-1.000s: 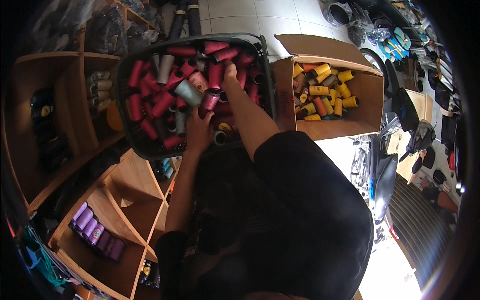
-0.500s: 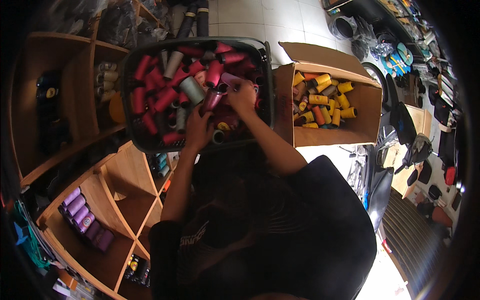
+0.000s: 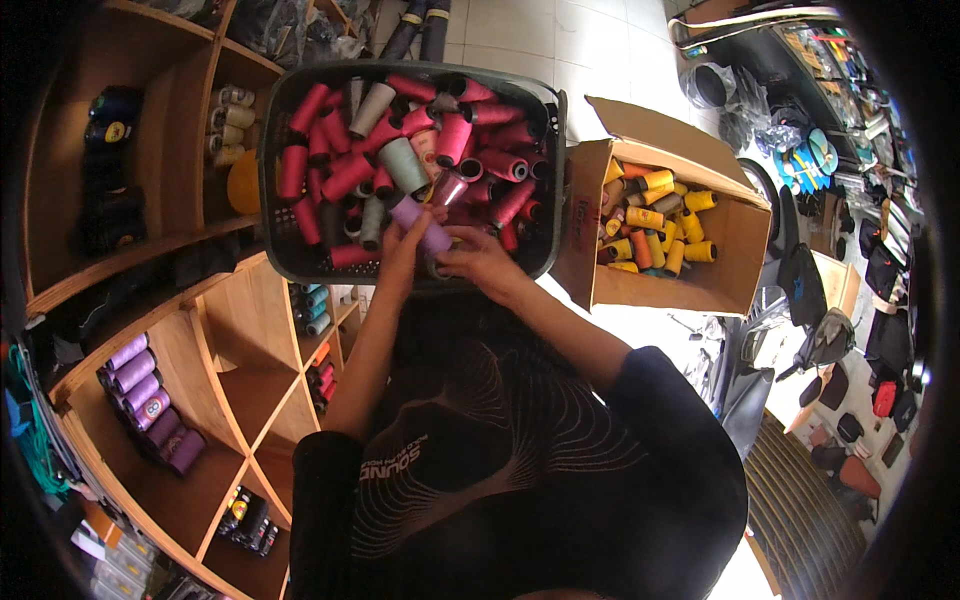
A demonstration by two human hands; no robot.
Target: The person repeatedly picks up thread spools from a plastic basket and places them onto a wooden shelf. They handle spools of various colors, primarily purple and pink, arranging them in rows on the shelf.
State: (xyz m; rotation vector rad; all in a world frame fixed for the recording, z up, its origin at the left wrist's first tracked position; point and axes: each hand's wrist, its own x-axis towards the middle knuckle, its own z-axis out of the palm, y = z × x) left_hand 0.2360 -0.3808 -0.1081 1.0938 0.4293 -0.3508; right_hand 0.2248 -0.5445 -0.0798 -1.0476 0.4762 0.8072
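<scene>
Both hands meet at the near rim of a dark plastic basket point(image 3: 275, 215) heaped with thread cones. The left hand point(image 3: 400, 250) has its fingers curled round a pale lilac thread cone point(image 3: 420, 224), which lies tilted across the basket's near edge. The right hand point(image 3: 478, 258) sits just beside it, fingers bent toward the same cone's near end; whether it truly grips the cone or only touches it cannot be told.

Inside the basket most of the spools are red and pink thread cones point(image 3: 345, 178), with a few grey-green thread cones point(image 3: 403, 165) mixed in near the middle.

To the right, touching the basket's side, stands an open brown cardboard box point(image 3: 690, 285) filled with yellow and orange thread cones point(image 3: 650, 215).

On the left are wooden shelf compartments point(image 3: 215, 330); one near-left compartment holds a row of purple thread cones point(image 3: 140, 385). The white tiled floor point(image 3: 520, 30) shows at the far side.
</scene>
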